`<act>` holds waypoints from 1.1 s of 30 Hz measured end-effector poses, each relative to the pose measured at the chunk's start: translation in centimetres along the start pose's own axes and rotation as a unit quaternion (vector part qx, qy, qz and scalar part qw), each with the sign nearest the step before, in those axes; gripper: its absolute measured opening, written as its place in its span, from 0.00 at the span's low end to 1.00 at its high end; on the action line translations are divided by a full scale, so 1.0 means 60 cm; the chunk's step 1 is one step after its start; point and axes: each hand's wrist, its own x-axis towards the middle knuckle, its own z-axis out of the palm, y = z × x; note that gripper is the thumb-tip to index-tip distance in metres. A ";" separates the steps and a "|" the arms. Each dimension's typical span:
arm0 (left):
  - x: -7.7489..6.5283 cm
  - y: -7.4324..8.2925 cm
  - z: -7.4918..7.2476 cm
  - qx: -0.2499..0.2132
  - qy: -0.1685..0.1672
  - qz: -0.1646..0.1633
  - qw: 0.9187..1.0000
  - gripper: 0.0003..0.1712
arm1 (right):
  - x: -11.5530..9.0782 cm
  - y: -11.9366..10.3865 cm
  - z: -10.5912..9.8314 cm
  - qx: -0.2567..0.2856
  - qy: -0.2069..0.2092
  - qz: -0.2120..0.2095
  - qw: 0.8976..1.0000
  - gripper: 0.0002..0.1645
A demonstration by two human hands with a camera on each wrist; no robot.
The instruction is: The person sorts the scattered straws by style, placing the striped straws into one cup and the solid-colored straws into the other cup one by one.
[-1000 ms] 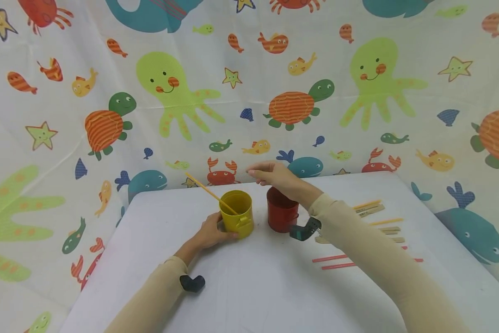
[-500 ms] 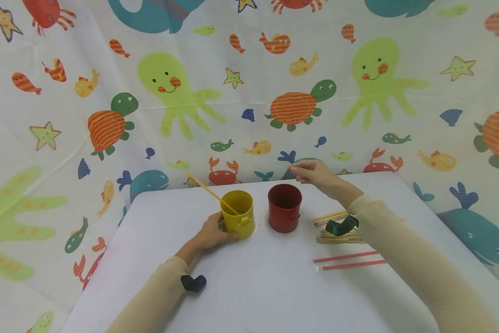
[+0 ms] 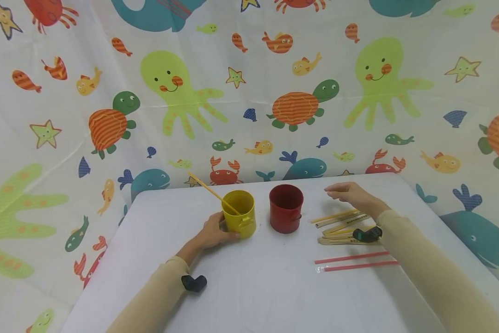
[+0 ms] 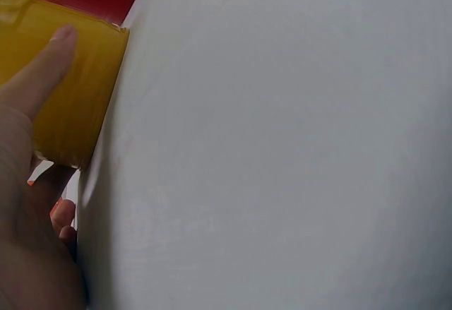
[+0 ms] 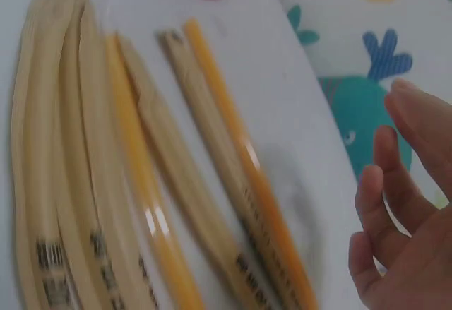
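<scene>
No words or numbers can be read: well to the right of the yellow cup [image 3: 236, 224], the tan wrapped sticks [image 5: 44, 155] bear a barcode [image 5: 51, 254] and dark printed characters [image 5: 254, 282], all too blurred to make out.

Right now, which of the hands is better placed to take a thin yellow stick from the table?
Probably the right hand: it hovers empty near the thin yellow sticks. The left hand grips the round yellow cup.

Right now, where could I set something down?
The white table is bare at middle front, bordered by the yellow cup, red cup, red straws and left sleeve. So is the far left corner, beyond the left hand. Crowded: near the right hand, orange straws and paper-wrapped sticks lie close together.
</scene>
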 end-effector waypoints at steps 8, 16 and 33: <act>0.001 0.003 0.002 -0.001 0.000 0.008 1.000 0.46 | -0.011 0.038 -0.012 -0.056 0.002 0.013 0.998 0.25; -0.002 0.006 0.003 -0.009 -0.001 0.006 1.000 0.46 | -0.015 0.060 -0.014 -0.102 -0.021 0.007 0.995 0.23; -0.005 0.006 0.002 0.004 0.008 -0.004 1.000 0.46 | -0.003 0.071 -0.007 -0.107 -0.030 -0.018 0.994 0.20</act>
